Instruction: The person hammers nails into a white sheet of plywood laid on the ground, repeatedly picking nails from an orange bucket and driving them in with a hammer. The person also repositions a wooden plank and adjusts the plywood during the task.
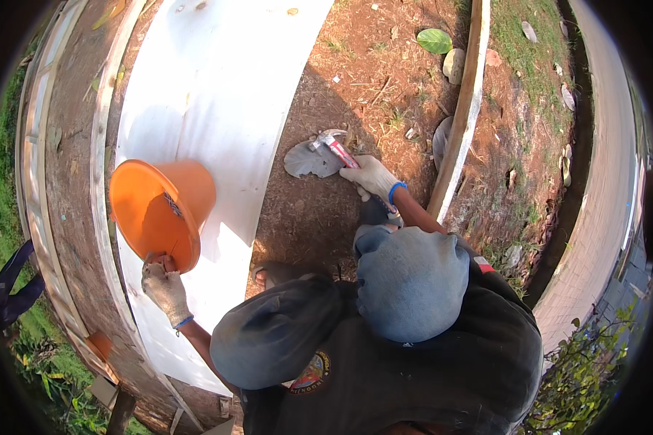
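Note:
An orange bucket (141, 210) lies tipped over on a long white sheet (218, 80), its mouth facing left and toward me. Inside it rests a small cluster of dark, thin metal pieces that look like nails (173, 204). My left hand (165, 290), in a pale work glove, is closed on the bucket's near rim. Gloved too, my right hand (371, 178) grips a claw hammer (335, 146) by its red handle. The metal hammer head is above a large grey dry leaf (306, 161) on the soil.
A wooden rail (466, 109) runs along the right of the bare soil. Another long timber strip (101, 159) borders the sheet's left side. Scattered leaves, one green leaf (434, 40) among them, lie on the ground. Beyond a dark channel is a paved path (602, 145).

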`<state>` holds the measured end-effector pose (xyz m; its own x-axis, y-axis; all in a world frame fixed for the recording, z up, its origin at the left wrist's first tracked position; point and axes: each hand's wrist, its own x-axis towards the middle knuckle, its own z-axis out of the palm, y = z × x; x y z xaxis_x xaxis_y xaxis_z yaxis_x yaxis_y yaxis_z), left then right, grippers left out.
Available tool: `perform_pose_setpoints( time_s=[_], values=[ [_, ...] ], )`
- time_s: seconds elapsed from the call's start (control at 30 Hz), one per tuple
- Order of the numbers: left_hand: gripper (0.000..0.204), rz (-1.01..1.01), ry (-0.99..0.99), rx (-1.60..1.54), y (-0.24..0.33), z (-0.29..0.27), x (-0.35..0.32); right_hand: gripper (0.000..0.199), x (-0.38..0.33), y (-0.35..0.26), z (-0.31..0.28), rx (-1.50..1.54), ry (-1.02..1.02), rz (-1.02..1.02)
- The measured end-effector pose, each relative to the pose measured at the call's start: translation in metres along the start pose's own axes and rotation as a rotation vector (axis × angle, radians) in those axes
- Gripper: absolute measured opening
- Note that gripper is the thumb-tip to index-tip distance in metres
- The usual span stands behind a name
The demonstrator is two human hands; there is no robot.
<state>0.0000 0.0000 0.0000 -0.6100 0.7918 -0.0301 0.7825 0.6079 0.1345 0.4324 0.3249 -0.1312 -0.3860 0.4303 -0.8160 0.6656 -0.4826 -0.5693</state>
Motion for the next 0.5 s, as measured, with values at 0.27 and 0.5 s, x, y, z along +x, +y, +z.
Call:
perform_pose_setpoints(
  time_s=[0.27, 0.5],
  values=[
    [0.038, 0.188, 0.252, -0.523, 0.111, -0.058, 0.075, 0.037, 0.007, 0.007, -0.011, 0.0, 0.01, -0.032],
    [0.011, 0.407, -0.364, -0.423, 0.272, -0.06, 0.168, 0.036, 0.009, 0.016, -0.009, -0.003, -0.016, -0.006]
  ],
)
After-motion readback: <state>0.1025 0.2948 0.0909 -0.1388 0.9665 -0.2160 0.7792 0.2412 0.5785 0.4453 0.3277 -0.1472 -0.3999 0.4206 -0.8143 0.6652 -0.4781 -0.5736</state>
